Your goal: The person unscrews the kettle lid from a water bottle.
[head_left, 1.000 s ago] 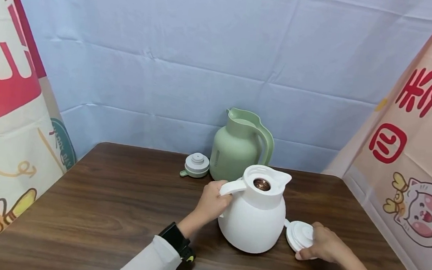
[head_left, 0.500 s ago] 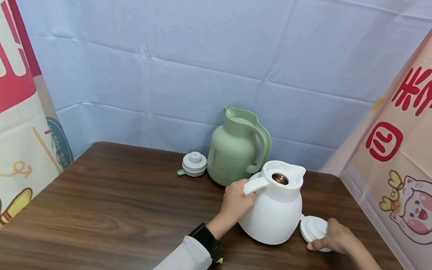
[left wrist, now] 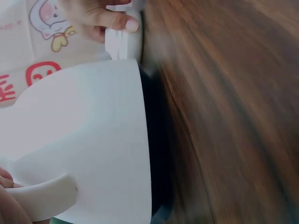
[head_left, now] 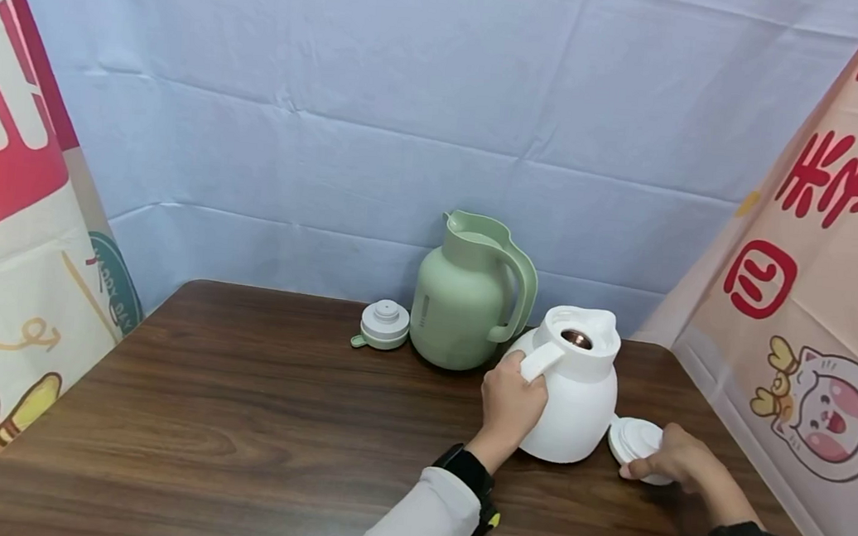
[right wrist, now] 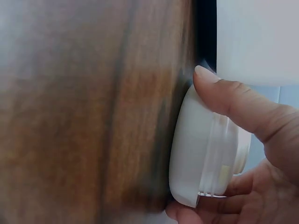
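My left hand (head_left: pixel 512 403) grips the handle of a white thermos jug (head_left: pixel 576 403), which stands upright with its mouth uncovered and a coppery inside showing. Whether its base touches the table or hovers just over it, I cannot tell. To its right, my right hand (head_left: pixel 684 464) holds a white lid (head_left: pixel 637 440) by the rim, thumb on one side and fingers on the other. In the right wrist view the lid (right wrist: pixel 191 144) lies low at the wood, its stepped side facing away from the table.
Behind stands a green thermos jug (head_left: pixel 459 307) with its handle to the right. A pale grey lid with a green tab (head_left: pixel 384 323) sits at its left. The brown wooden table (head_left: pixel 239 421) ends at a pale blue cloth (head_left: pixel 319 127); printed cloths hang at both sides.
The white thermos jug has moved right and back in my left hand, closer to the green jug. My right hand and the white lid have shifted slightly right and back too.
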Demonstrator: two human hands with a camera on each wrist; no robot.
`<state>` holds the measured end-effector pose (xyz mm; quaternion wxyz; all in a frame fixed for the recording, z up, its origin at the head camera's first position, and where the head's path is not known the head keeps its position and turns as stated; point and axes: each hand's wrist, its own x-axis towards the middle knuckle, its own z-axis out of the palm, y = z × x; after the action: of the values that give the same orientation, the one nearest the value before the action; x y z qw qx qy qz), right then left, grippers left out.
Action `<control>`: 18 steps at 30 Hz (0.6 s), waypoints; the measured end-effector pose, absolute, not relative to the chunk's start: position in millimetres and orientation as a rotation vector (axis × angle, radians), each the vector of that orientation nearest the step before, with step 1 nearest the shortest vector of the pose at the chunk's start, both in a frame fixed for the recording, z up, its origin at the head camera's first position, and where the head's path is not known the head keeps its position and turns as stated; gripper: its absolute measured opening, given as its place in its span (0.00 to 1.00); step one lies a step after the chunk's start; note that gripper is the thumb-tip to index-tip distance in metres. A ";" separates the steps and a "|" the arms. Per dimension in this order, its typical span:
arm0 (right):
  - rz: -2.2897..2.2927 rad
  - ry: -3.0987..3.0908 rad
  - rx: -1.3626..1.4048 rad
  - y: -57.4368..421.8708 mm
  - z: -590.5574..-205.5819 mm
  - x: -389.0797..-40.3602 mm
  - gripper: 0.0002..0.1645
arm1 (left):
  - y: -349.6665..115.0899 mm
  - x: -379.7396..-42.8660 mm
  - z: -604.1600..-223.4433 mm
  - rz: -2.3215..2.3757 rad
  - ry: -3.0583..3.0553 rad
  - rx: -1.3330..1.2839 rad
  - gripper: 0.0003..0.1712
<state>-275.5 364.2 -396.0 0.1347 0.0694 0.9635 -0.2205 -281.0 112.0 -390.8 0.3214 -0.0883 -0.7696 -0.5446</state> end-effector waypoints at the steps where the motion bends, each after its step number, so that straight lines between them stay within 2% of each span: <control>1: -0.645 2.789 0.200 364.6 -395.7 -276.3 0.60 | 115.0 -282.0 -390.6 -1.418 -2.013 -0.234 0.17; 8: -0.637 2.768 0.255 366.9 -391.7 -283.5 0.55 | 132.2 -290.8 -388.1 -1.351 -2.076 -0.296 0.17; 18: -0.632 2.765 0.335 368.8 -389.5 -290.7 0.56 | 145.4 -296.7 -384.8 -1.281 -2.198 -0.156 0.12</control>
<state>-290.7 368.8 -389.5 0.1426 0.1160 0.9583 -0.2189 -296.7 145.4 -384.8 0.2922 -0.0587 -0.8247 -0.4807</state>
